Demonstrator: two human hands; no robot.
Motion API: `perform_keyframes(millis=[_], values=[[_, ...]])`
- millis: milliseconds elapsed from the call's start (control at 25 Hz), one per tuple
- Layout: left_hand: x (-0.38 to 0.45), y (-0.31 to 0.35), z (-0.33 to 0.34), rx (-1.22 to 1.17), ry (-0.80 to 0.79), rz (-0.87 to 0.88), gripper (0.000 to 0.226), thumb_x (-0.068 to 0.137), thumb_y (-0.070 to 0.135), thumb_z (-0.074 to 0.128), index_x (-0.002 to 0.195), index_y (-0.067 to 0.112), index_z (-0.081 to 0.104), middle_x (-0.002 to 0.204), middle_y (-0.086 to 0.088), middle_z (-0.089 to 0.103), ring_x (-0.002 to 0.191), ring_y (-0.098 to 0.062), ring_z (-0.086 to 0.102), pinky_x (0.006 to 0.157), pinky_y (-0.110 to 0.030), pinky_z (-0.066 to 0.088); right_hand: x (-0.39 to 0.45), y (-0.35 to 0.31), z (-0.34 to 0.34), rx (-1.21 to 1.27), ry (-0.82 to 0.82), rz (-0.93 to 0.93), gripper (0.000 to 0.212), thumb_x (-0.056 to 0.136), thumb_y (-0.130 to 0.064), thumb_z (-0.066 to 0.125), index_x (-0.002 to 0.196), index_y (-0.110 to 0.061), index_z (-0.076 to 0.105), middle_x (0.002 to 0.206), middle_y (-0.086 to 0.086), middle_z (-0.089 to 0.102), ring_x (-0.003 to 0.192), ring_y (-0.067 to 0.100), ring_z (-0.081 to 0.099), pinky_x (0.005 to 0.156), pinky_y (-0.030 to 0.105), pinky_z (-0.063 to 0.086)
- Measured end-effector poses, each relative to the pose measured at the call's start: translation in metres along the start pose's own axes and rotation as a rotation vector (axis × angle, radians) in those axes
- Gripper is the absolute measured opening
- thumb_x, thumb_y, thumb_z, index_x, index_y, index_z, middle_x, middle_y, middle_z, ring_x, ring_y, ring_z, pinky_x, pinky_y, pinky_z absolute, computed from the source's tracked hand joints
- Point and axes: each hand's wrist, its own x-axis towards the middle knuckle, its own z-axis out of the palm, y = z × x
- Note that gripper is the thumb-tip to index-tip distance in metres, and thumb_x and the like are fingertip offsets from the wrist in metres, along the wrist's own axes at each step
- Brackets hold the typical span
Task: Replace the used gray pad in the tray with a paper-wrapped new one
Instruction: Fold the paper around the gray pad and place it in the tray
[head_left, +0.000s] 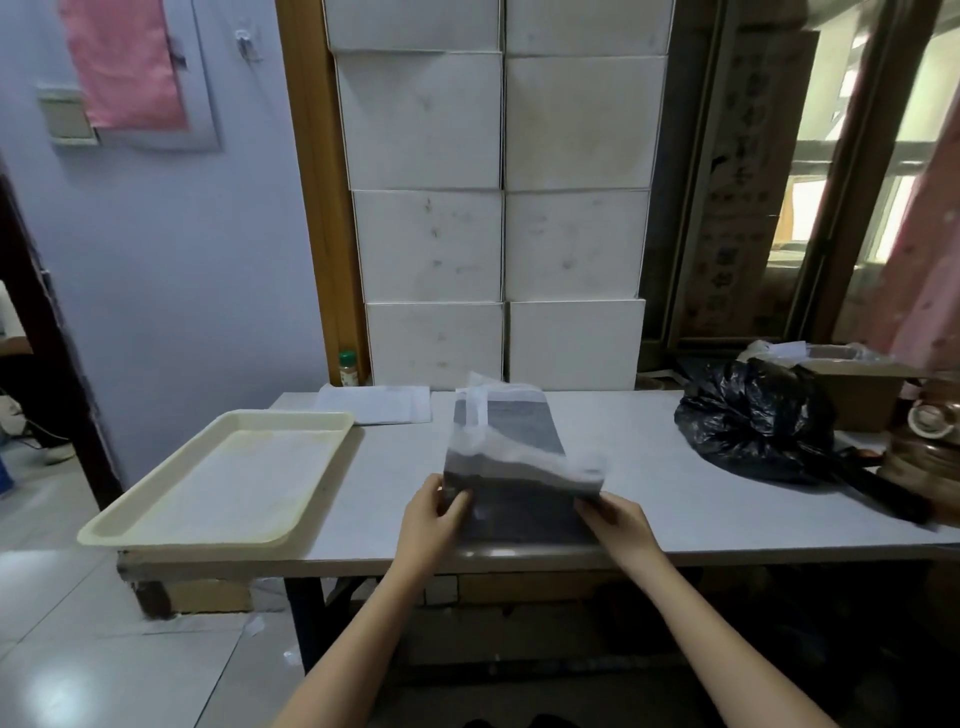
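Observation:
A gray pad (524, 512) lies near the table's front edge, partly covered by thin white wrapping paper (524, 457) that is lifted and rumpled over its far half. My left hand (434, 514) grips the pad's near left corner. My right hand (615, 514) grips the near right corner, where the paper's edge ends. The cream tray (124, 527) sits at the table's left end with nothing in it, its corner overhanging the edge.
A folded white paper sheet (376, 405) lies at the table's back. A black plastic bag (753, 421) and a cardboard box (857, 395) crowd the right end. White boxes (504, 234) are stacked behind the table. A small green-capped bottle (348, 370) stands by them.

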Motion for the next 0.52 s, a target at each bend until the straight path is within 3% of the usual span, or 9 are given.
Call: perform_keyframes(millis=[80,160,320,440,520], values=[[0.008,0.004,0.01,0.007,0.056,-0.133,0.024,0.091,0.026,0.057,0.11,0.014,0.049,0.105,-0.005,0.066,0.095,-0.019,0.063,0.08,-0.037,0.056,0.012,-0.002,0.009,-0.033,0.042,0.065,0.018,0.09,-0.024,0.06,0.087,-0.006,0.064,0.078,0.006,0.064,0.081,0.022,0.061,0.065,0.027,0.043],[0.011,0.006,0.017,0.168,0.088,-0.177,0.029,0.093,0.028,0.054,0.116,0.013,0.042,0.105,-0.006,0.065,0.094,-0.023,0.063,0.072,-0.035,0.052,0.016,-0.001,0.015,-0.152,0.084,0.104,0.019,0.089,-0.028,0.059,0.082,-0.01,0.059,0.076,0.004,0.061,0.074,0.019,0.059,0.057,0.024,0.041],[0.014,0.011,0.026,0.486,0.103,-0.136,0.022,0.096,0.027,0.044,0.111,0.012,0.037,0.084,-0.001,0.06,0.071,-0.021,0.052,0.062,-0.03,0.037,0.017,-0.003,0.021,-0.428,0.186,0.055,0.02,0.094,-0.03,0.052,0.087,-0.012,0.059,0.075,-0.001,0.058,0.067,0.014,0.051,0.05,0.019,0.032],[0.019,0.011,0.029,0.575,0.083,-0.152,0.012,0.097,0.024,0.037,0.102,0.014,0.033,0.072,0.004,0.052,0.066,-0.022,0.047,0.061,-0.031,0.035,0.023,-0.005,0.027,-0.6,0.202,0.033,0.025,0.096,-0.032,0.045,0.098,-0.013,0.06,0.086,0.002,0.065,0.075,0.017,0.056,0.059,0.025,0.036],[0.023,0.009,0.031,0.624,0.06,-0.137,0.019,0.096,0.02,0.033,0.113,0.012,0.035,0.085,-0.003,0.06,0.07,-0.024,0.05,0.062,-0.032,0.035,0.029,-0.008,0.029,-0.689,0.196,0.041,0.026,0.097,-0.034,0.043,0.101,-0.014,0.059,0.097,0.003,0.068,0.087,0.021,0.061,0.066,0.026,0.036]])
